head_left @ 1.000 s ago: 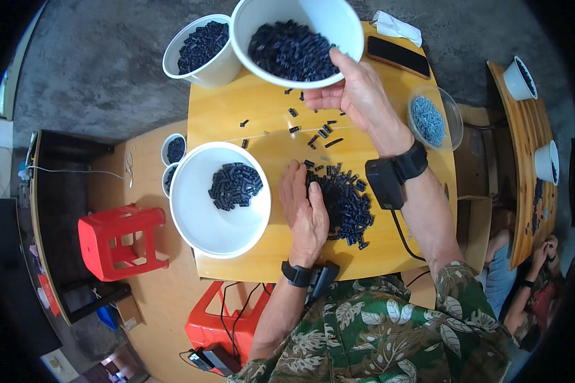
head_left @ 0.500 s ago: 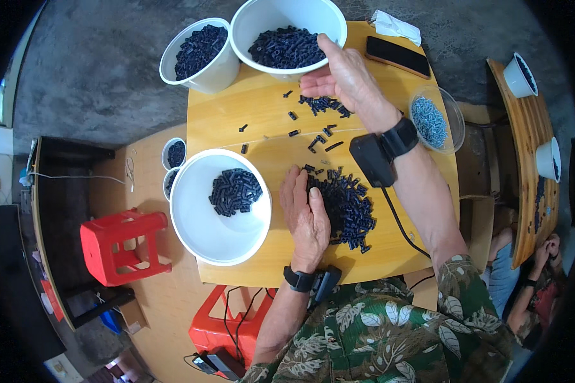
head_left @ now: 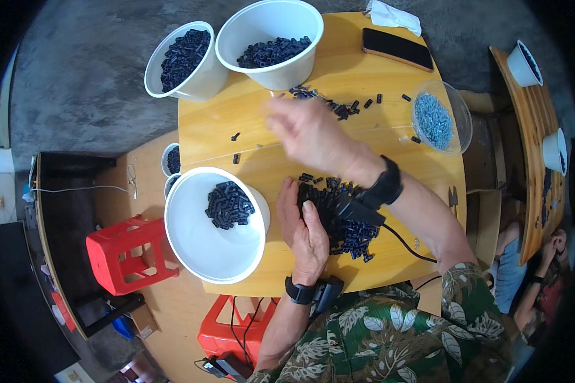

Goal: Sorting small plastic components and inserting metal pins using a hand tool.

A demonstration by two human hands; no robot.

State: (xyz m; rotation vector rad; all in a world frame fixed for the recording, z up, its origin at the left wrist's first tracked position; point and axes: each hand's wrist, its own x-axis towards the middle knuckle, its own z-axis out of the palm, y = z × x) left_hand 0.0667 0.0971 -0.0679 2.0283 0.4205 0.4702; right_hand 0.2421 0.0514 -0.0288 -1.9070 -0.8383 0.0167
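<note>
With the left hand (head_left: 305, 231) edging the dark pile (head_left: 356, 241) on the tabletop (head_left: 211, 121), fingers together, thumb apart, the right hand (head_left: 308, 133), too blurred to tell its fingers' state, probably does best gathering loose pieces (head_left: 346, 111) gently.

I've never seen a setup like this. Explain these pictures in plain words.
There is no machine, just a person's bare left hand and right hand. Every picture comes from a camera on that person's head, looking down; its wide lens bends straight edges. On the yellow table lie a pile of small black pieces, a phone and a clear dish of metal bits. White tubs holding more black pieces stand at its left and far sides. The left hand is open beside the pile; the right is blurred above the table, so I can't tell whether it holds anything.
</note>
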